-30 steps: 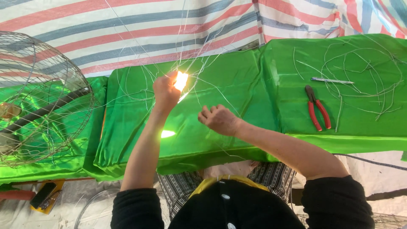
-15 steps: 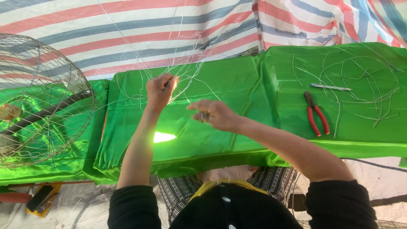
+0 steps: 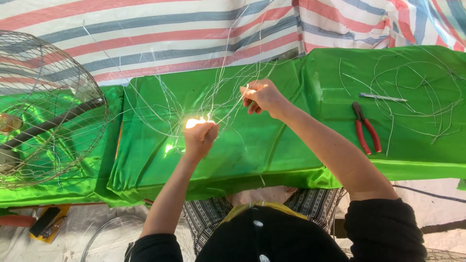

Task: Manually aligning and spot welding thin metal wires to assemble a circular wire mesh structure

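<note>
Your left hand (image 3: 200,136) is clenched into a fist over the middle of the green cloth-covered table (image 3: 272,155), nearer its front edge than its back, and it grips a bundle of thin wire strands (image 3: 221,99) where they come together; a bright glare of sunlight sits right at the knuckles, so you cannot see exactly how many strands pass through the fist. Your right hand (image 3: 262,94) is raised just beyond and to the right of it, toward the back edge, with the fingers curled and pinching a few of the same strands between thumb and fingertips. The wires fan upward and outward from your two hands, looping across the cloth and up against the striped tarp (image 3: 184,34) that hangs behind the table. On the right part of the table, well apart from both hands, a pair of red-handled pliers (image 3: 365,128) lies flat with its handles pointing toward the front edge, and a slim metal tool (image 3: 382,97) lies just beyond it, nearer the back. Loose coils of wire (image 3: 422,92) are spread around those tools toward the right end. At the left end a round wire cage (image 3: 41,106) rests on a lower stretch of green cloth, tilted on its side.
</note>
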